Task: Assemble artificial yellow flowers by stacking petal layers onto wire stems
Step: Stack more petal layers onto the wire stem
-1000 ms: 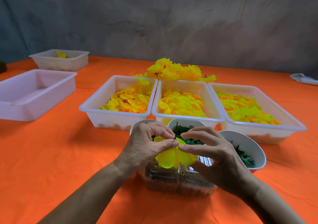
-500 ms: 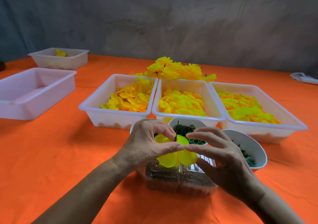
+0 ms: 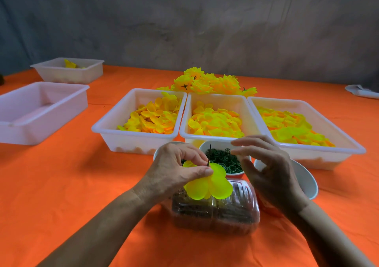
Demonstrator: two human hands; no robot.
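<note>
The desk (image 3: 61,184) is plain bright orange. 3 white trays (image 3: 135,141) hold yellow and orange petals (image 3: 153,119). The petal layer (image 3: 209,184) is neon yellow-green on a dark stem (image 3: 209,155). A white bowl (image 3: 205,146) contains dark green rings (image 3: 225,160). The finished flowers (image 3: 207,83) are yellow; the wall (image 3: 184,20) is mottled grey.

Three petal trays (image 3: 215,138) sit abreast, finished flowers (image 3: 207,83) behind, bowls (image 3: 307,182) before them.
</note>
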